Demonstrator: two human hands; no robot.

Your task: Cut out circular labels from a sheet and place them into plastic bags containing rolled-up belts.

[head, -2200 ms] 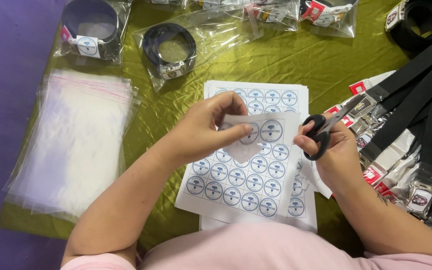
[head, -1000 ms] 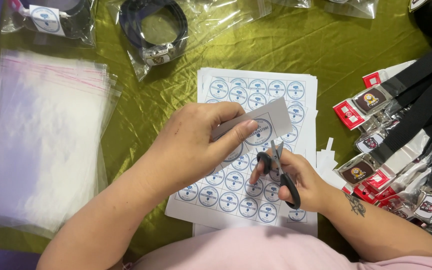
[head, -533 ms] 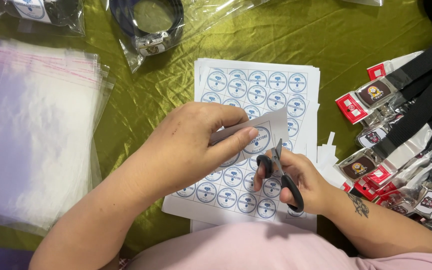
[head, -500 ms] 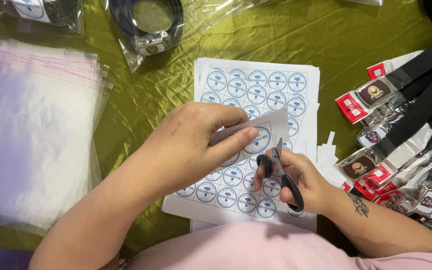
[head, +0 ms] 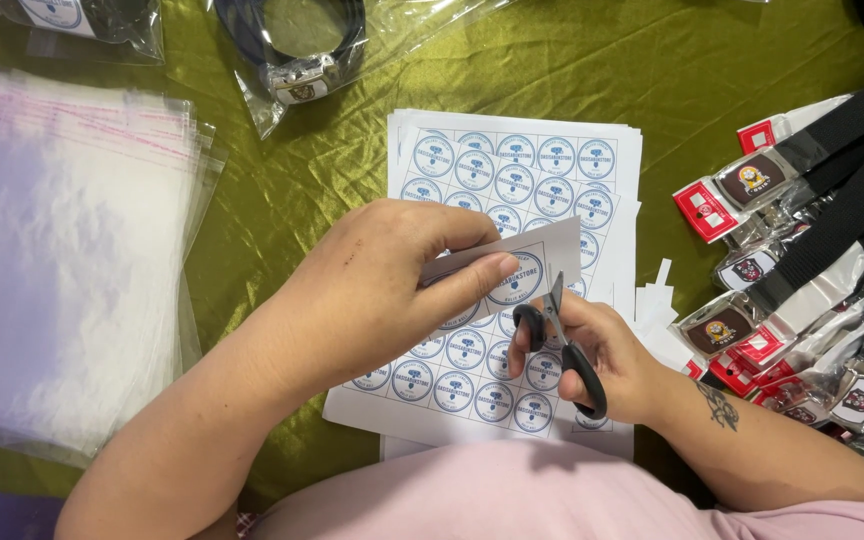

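Wearing a pink top that fills the near edge of the view, a person works with both hands over a stack of printed sheets [head: 512, 175] covered in round blue-and-white stickers. The right hand [head: 607, 360] is curled through the black loops of a small pair of scissors [head: 560, 340], thumb and fingers closed on the handles, with the blades pointing up and meeting the lower edge of a cut paper strip [head: 522, 265]. The left hand [head: 382, 290] pinches that strip between thumb and forefinger, its other fingers folded loosely beneath, and holds it just above the sheets; one round sticker shows on the strip beside the thumb. Both hands and the strip cover the middle rows of the top sheet, so only the upper rows and the lowest rows can be seen. Just right of the stack lie thin white paper offcuts [head: 657, 300]. Beyond them, at the right edge, black belts [head: 842, 190] with metal buckles and red tags lie heaped in clear wrapping. To the left, well apart from the hands, rests a pile of clear plastic bags [head: 62, 260]. Everything sits on an olive-green cloth [head: 282, 180]. Farthest off, along the top edge, a bagged coiled belt [head: 297, 45] lies beside another bagged item, partly out of view.
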